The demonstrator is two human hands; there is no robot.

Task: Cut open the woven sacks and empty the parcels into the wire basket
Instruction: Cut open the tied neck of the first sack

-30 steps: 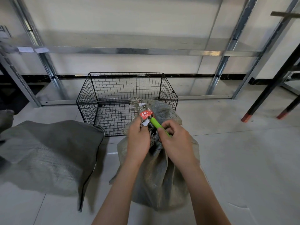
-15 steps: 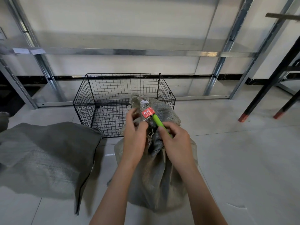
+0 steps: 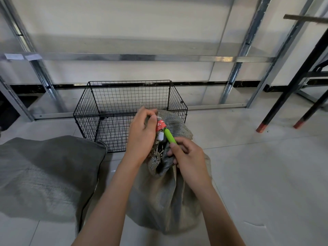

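light: bright, even, diffuse | glare: hot patch on far shelf rail | shadows: soft, on floor under left sack | edges: posts bowed by wide lens

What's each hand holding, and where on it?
Left hand grips the sack by its bunched neck; right hand holds the green cutter by its handle's lower end.

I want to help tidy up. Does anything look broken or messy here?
Yes: the woven sack standing before the wire basket looks torn at its neck. Loose frayed threads stick out below the red tag, between the left hand and the right hand, which holds a green-handled cutter.
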